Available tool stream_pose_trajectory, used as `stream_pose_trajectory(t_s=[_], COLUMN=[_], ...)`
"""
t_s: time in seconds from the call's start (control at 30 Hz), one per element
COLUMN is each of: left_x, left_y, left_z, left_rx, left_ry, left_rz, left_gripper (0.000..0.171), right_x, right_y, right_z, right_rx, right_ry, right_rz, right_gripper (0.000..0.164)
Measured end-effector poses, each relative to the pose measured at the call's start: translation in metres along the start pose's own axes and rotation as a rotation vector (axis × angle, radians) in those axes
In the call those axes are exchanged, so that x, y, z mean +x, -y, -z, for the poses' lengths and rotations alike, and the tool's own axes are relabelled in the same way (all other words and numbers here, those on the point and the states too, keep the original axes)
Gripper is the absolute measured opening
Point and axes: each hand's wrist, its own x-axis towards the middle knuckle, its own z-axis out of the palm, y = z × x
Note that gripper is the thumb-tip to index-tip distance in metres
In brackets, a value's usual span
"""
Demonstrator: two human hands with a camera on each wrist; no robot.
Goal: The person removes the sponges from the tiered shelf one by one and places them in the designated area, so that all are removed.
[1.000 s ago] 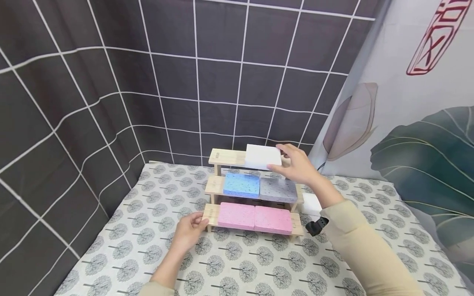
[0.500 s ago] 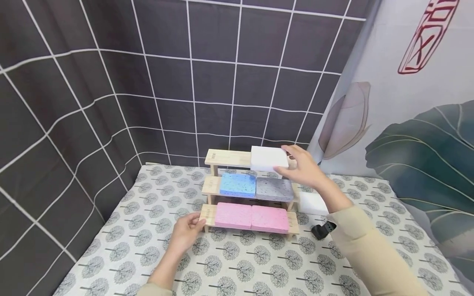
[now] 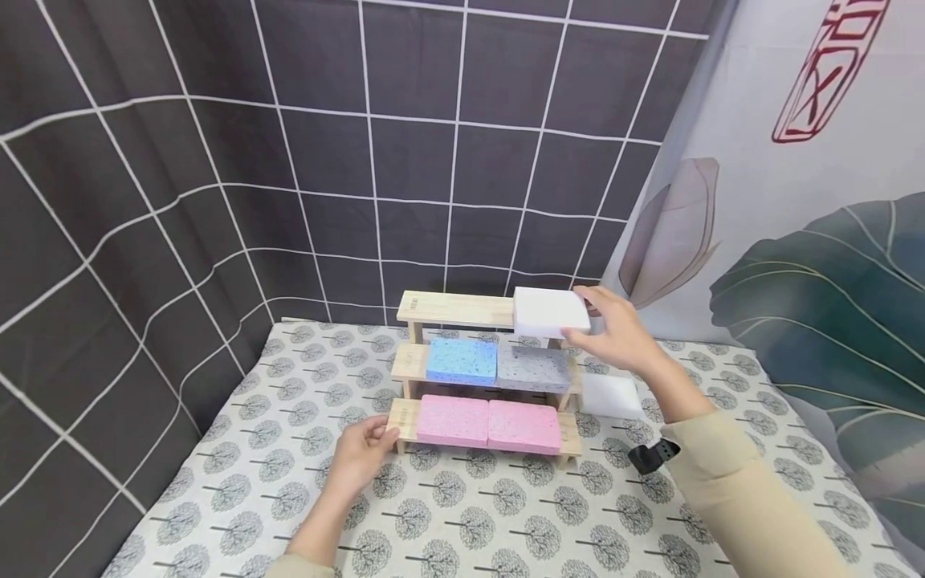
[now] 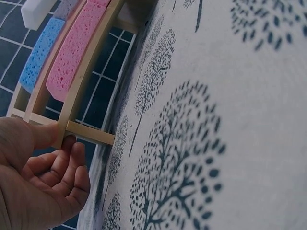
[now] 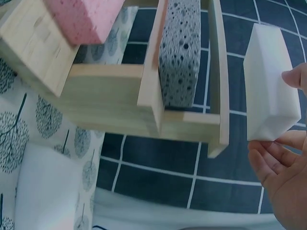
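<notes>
The tabletop [image 3: 462, 522] ran out of view at its near edge. The left hand [image 3: 359, 449] pinched the left end of the bottom board [image 3: 569, 433] of a rack [image 3: 433, 307], thumb above and fingers partly hidden underneath. Dark marks at that end were too small to read. Two pink sponges [image 3: 453, 420] lay side by side on the board. By the right cuff [image 3: 711, 445] was a black object [image 3: 654, 456], hard to make out. A loose white block [image 3: 610, 397] lay on the tabletop, just off the rack's right end.

The middle board [image 3: 410, 361] carried a blue sponge [image 3: 462, 361] and, to its right, a grey sponge [image 3: 533, 368].

The right hand [image 3: 614, 333] grasped a white block [image 3: 549, 311] between thumb and fingers, over the right end of the top board [image 3: 473, 309]; the right wrist view showed a gap between block and board. Marks at that board's left end were equally illegible.

Beyond the tabletop's far edge hung a dark curtain [image 3: 415, 152]; right of it, a pale cloth [image 3: 737, 120] bore a red seal [image 3: 827, 76], its top cut off, its characters unreadable.
</notes>
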Motion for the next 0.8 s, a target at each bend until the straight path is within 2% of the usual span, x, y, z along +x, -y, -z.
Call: stream_pose_trajectory(t_s=[0.23,0.6,0.8], left_x=[-0.001,0.0,0.001], left_y=[0.0,-0.001,0.0], left_z=[0.001,0.001,0.0], left_rx=[-0.002,0.006,0.005], left_ry=[-0.002,-0.007,-0.002], left_rz=[-0.003,-0.008,-0.011], left_gripper=[0.04,0.039,0.039], right_x=[-0.01,-0.025,-0.036], right_y=[-0.016,-0.03,-0.036], right_z=[0.006,0.021,0.03], right_rx=[0.002,0.03,0.029], right_ry=[-0.039,-0.067,-0.047], right_rz=[0.009,-0.062,-0.097], right_gripper=[0.069,0.07,0.072])
